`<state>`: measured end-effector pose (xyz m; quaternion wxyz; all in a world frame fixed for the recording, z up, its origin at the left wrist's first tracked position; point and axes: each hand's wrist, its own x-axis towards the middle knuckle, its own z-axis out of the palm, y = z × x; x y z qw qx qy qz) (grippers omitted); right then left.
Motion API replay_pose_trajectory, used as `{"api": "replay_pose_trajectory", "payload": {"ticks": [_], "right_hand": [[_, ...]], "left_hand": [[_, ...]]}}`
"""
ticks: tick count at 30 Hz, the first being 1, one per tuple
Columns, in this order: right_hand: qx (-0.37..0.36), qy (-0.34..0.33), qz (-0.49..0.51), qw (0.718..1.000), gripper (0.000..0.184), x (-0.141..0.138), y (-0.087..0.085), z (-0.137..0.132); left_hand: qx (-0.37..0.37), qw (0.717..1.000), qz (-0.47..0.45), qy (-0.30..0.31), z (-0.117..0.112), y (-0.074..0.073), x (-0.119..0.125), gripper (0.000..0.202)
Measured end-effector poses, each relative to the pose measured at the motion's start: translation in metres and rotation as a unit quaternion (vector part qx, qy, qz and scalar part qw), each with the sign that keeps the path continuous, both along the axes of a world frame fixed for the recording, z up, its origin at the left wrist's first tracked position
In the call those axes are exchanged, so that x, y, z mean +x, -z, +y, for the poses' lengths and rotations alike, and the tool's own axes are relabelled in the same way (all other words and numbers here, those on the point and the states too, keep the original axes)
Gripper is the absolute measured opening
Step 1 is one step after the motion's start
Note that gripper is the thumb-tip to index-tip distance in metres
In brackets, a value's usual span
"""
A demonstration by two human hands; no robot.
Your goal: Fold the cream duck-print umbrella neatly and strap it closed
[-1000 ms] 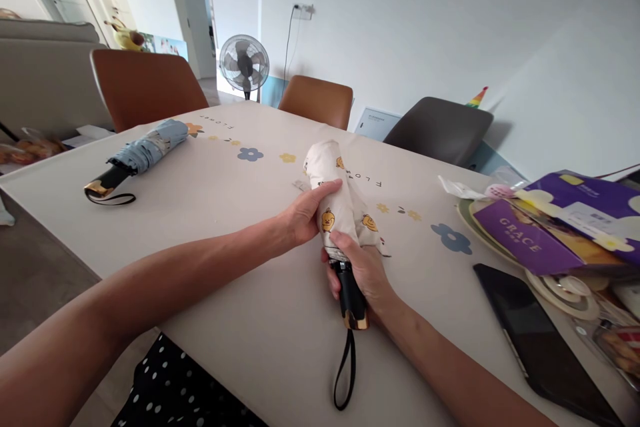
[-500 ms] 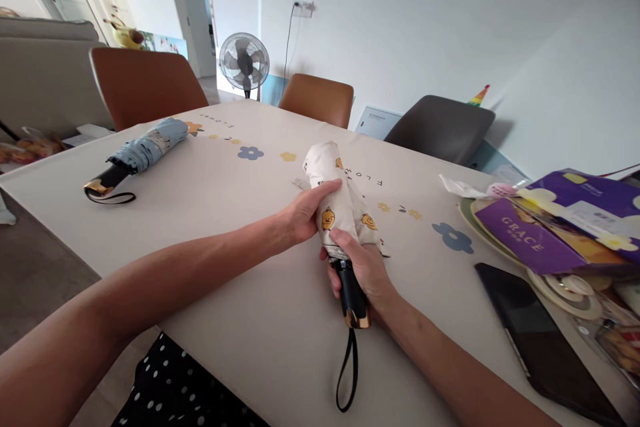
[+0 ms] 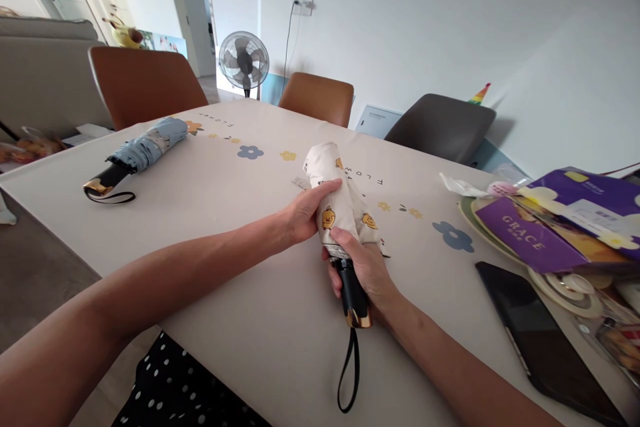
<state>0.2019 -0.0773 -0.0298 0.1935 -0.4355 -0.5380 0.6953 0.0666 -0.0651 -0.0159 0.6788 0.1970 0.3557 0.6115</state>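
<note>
A folded cream umbrella [image 3: 327,203] with yellow duck prints is in both my hands above the table's near middle. My left hand [image 3: 306,213] closes round its canopy from the left, thumb on top. My right hand [image 3: 364,267] grips the lower canopy beside the black handle, its thumb pressing the fabric; some fingers are hidden underneath. A loose flap of cloth hangs out on the right side. From the gold-tipped handle a black wrist strap dangles toward me. Farther left, a folded blue umbrella [image 3: 153,145] with a black and gold handle lies on the table.
The flower-printed tablecloth [image 3: 240,213] covers the table. At right are a black phone [image 3: 545,340], a purple box [image 3: 530,230] and stacked packages. Two brown chairs [image 3: 150,83], a dark grey chair [image 3: 440,127] and a fan [image 3: 244,61] stand beyond the table.
</note>
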Motion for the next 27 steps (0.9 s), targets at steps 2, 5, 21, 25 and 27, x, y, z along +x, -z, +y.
{"api": "replay_pose_trajectory", "payload": {"ticks": [2,5,21,25,27], "right_hand": [[0.003,0.003,-0.001,1.000,0.044,-0.0004,-0.0006,-0.0002],[0.003,0.002,-0.002,1.000,0.044,-0.0009,-0.0013,-0.0004],[0.028,-0.006,0.027,0.999,0.042,0.0026,0.0033,-0.0016],[0.034,-0.005,0.033,0.999,0.043,0.0037,0.0045,-0.0024],[0.035,0.000,0.038,0.999,0.044,0.0046,0.0044,-0.0035]], "left_hand": [[-0.002,1.000,0.002,0.001,-0.0001,0.0002,-0.0003,0.032],[-0.002,1.000,0.003,0.004,-0.0008,0.0003,-0.0007,0.032],[0.001,1.000,0.029,0.013,0.0001,0.0031,-0.0017,0.038],[-0.002,0.999,0.050,0.006,-0.0020,0.0040,-0.0020,0.040],[-0.005,0.998,0.065,0.000,-0.0042,0.0042,-0.0024,0.042]]}}
